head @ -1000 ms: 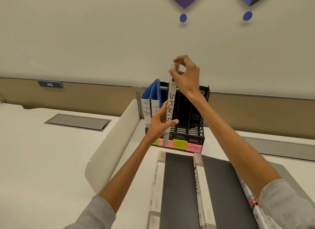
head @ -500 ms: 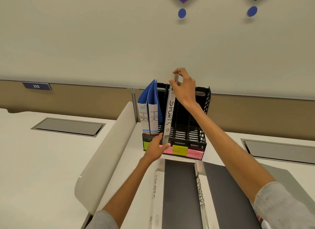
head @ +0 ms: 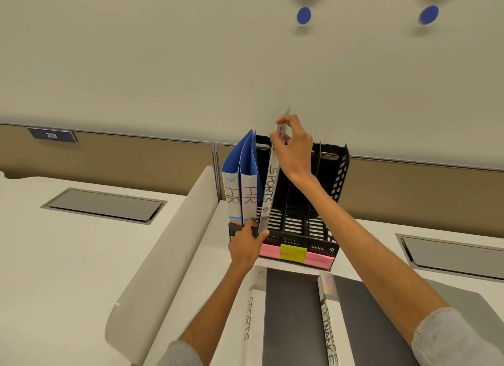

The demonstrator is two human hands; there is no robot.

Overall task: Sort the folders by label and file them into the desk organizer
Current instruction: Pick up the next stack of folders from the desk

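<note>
At frame centre the SPORTS folder [head: 268, 191] stands nearly upright, long axis vertical, its foot at the desk organizer [head: 336, 180] lip beside the HR folders [head: 241, 191]. The right hand [head: 293, 145] pinches its top edge — the left hand [head: 246, 245], fingers loosely spread, steadies the bottom corner, nearer the slot.

White desk [head: 81, 256] bearing organizer [head: 300, 240], folders [head: 289, 316].

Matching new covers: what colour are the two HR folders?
Blue, with white spines, on the HR folders; head view.
</note>
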